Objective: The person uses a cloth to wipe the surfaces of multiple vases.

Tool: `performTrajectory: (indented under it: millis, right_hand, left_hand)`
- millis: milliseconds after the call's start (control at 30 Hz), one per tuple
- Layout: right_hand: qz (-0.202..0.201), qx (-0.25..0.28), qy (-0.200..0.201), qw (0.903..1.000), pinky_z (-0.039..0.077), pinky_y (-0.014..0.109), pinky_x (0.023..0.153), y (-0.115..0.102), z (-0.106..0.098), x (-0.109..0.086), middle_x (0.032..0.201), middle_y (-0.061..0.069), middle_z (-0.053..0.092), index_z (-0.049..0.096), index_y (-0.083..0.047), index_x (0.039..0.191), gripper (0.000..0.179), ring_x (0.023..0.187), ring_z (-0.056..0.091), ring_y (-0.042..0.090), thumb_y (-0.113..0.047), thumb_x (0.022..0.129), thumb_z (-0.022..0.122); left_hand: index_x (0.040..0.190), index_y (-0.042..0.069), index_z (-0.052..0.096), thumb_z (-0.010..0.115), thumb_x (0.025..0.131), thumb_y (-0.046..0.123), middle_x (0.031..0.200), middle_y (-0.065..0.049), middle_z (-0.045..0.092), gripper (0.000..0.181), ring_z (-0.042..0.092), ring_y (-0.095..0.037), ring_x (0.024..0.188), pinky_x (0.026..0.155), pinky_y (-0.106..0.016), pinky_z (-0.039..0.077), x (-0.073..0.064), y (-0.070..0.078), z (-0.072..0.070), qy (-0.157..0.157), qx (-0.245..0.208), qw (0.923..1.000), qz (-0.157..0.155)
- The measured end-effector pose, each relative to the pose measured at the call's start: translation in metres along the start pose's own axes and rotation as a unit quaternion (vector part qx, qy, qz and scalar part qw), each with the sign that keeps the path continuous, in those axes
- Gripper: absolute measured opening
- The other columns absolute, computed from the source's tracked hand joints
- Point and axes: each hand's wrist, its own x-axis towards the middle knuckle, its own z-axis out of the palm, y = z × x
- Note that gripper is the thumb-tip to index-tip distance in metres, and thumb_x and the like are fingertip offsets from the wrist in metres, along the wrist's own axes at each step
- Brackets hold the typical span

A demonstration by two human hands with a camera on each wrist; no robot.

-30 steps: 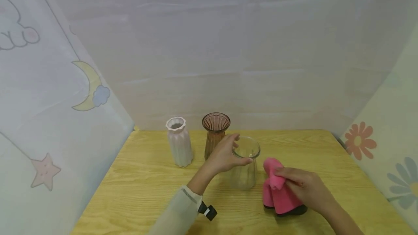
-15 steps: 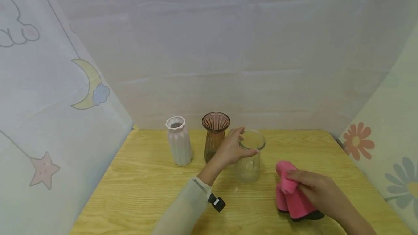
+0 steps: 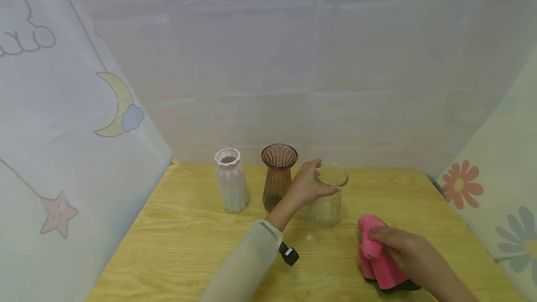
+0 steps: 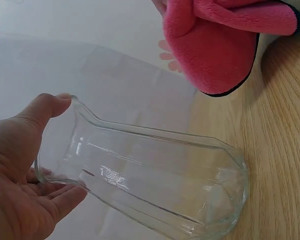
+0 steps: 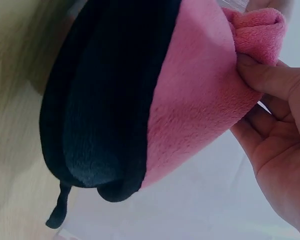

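Observation:
My left hand (image 3: 308, 185) grips the flared rim of a clear glass vase (image 3: 329, 209), thumb on the near side and fingers on the far side. In the left wrist view the clear vase (image 4: 155, 170) is upright, its base at or just above the wooden tabletop. To its right, my right hand (image 3: 409, 250) pinches a bunched pink cloth (image 3: 383, 264) between thumb and fingers. The right wrist view shows the fluffy pink cloth (image 5: 195, 100) hanging in folds, with a black border and a dark underside. A small black loop dangles from its edge.
A brown-tinted ribbed glass vase (image 3: 277, 185) stands just left of the clear one, partly behind my left hand. Further left is a white fluted vase (image 3: 232, 185). Fabric walls (image 3: 268, 83) border the wooden table (image 3: 180, 241) at the back and sides.
My left hand has moved the clear vase back and to the right, closer to the brown vase's row. My right hand has drawn the pink cloth to the right and nearer.

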Motion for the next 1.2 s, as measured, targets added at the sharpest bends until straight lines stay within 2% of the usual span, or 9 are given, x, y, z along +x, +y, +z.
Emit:
performTrajectory:
  millis: [100, 167, 233, 267, 300, 500, 733, 933, 1200]
  right_hand:
    - [-0.003, -0.025, -0.026, 0.9993, 0.047, 0.003, 0.080, 0.002, 0.005, -0.005, 0.094, -0.003, 0.077, 0.081, -0.017, 0.100, 0.036, 0.085, 0.073, 0.011, -0.037, 0.106, 0.053]
    - [-0.001, -0.043, -0.053, 0.9977, 0.049, 0.006, 0.080, 0.001, 0.010, -0.007, 0.094, -0.005, 0.076, 0.081, -0.017, 0.098, 0.009, 0.087, 0.072, 0.011, -0.018, 0.094, 0.073]
    - [0.000, -0.058, -0.081, 0.9951, 0.053, 0.011, 0.077, -0.001, 0.017, -0.009, 0.094, -0.007, 0.075, 0.081, -0.019, 0.096, 0.029, 0.088, 0.072, 0.009, -0.002, 0.073, 0.084]
    - [-0.001, -0.057, -0.091, 0.9943, 0.054, 0.014, 0.075, -0.003, 0.020, -0.009, 0.094, -0.009, 0.075, 0.081, -0.019, 0.096, 0.026, 0.088, 0.072, 0.008, -0.004, 0.076, 0.083]
    - [0.001, -0.058, -0.105, 0.9928, 0.055, 0.017, 0.074, -0.005, 0.023, -0.009, 0.095, -0.009, 0.075, 0.081, -0.020, 0.096, 0.038, 0.089, 0.071, 0.008, 0.001, 0.065, 0.086]
    - [0.005, 0.008, -0.149, 0.9887, 0.051, 0.013, 0.071, -0.013, 0.044, -0.008, 0.095, -0.019, 0.073, 0.078, -0.026, 0.097, 0.025, 0.087, 0.066, -0.003, -0.012, 0.077, 0.084]
    - [0.093, 0.083, -0.274, 0.9536, 0.056, 0.027, 0.070, -0.018, 0.054, -0.002, 0.102, -0.020, 0.072, 0.077, -0.029, 0.107, 0.020, 0.090, 0.067, 0.000, -0.016, 0.094, 0.071]
    - [0.119, 0.093, -0.296, 0.9433, 0.057, 0.029, 0.071, -0.016, 0.057, 0.001, 0.103, -0.016, 0.073, 0.077, -0.030, 0.108, 0.025, 0.091, 0.069, 0.006, -0.011, 0.093, 0.071]
    - [0.152, 0.108, -0.337, 0.9227, 0.059, 0.037, 0.081, -0.010, 0.046, 0.005, 0.111, -0.010, 0.074, 0.077, -0.025, 0.115, 0.026, 0.104, 0.069, 0.012, -0.012, 0.095, 0.067]
  left_hand:
    - [0.155, 0.017, 0.039, 0.083, 0.079, 0.052, 0.139, -0.001, 0.053, 0.094, 0.059, -0.016, 0.115, 0.086, -0.034, 0.055, 0.005, 0.001, 0.005, 0.004, -0.007, 0.9999, -0.007]
    - [0.156, 0.018, 0.038, 0.083, 0.079, 0.054, 0.141, 0.000, 0.052, 0.096, 0.059, -0.016, 0.117, 0.088, -0.034, 0.055, 0.008, 0.001, 0.008, 0.008, -0.013, 0.9998, -0.011]
    - [0.156, 0.018, 0.038, 0.083, 0.079, 0.055, 0.143, 0.001, 0.052, 0.096, 0.058, -0.016, 0.118, 0.090, -0.035, 0.055, 0.012, 0.001, 0.010, 0.013, -0.018, 0.9997, -0.012]
    - [0.156, 0.017, 0.038, 0.083, 0.079, 0.055, 0.143, 0.000, 0.052, 0.097, 0.058, -0.016, 0.119, 0.090, -0.035, 0.054, 0.014, 0.000, 0.011, 0.017, -0.022, 0.9995, -0.011]
    - [0.156, 0.017, 0.037, 0.083, 0.079, 0.054, 0.144, 0.000, 0.051, 0.097, 0.057, -0.016, 0.120, 0.092, -0.036, 0.054, 0.015, 0.000, 0.012, 0.020, -0.026, 0.9994, -0.011]
    - [0.157, 0.018, 0.036, 0.083, 0.079, 0.053, 0.146, 0.001, 0.050, 0.097, 0.055, -0.016, 0.122, 0.095, -0.037, 0.053, 0.022, -0.004, 0.018, 0.033, -0.045, 0.9982, -0.020]
    - [0.158, 0.021, 0.034, 0.081, 0.080, 0.056, 0.148, 0.001, 0.048, 0.098, 0.054, -0.018, 0.125, 0.097, -0.039, 0.052, 0.028, -0.008, 0.022, 0.038, -0.060, 0.9970, -0.032]
    - [0.161, 0.024, 0.026, 0.077, 0.082, 0.059, 0.155, 0.000, 0.042, 0.101, 0.050, -0.022, 0.134, 0.105, -0.043, 0.048, 0.029, -0.011, 0.023, 0.032, -0.061, 0.9971, -0.033]
    - [0.163, 0.019, 0.019, 0.069, 0.088, 0.062, 0.156, -0.008, 0.041, 0.100, 0.048, -0.025, 0.137, 0.108, -0.045, 0.046, 0.013, -0.015, 0.025, 0.029, -0.066, 0.9969, -0.031]
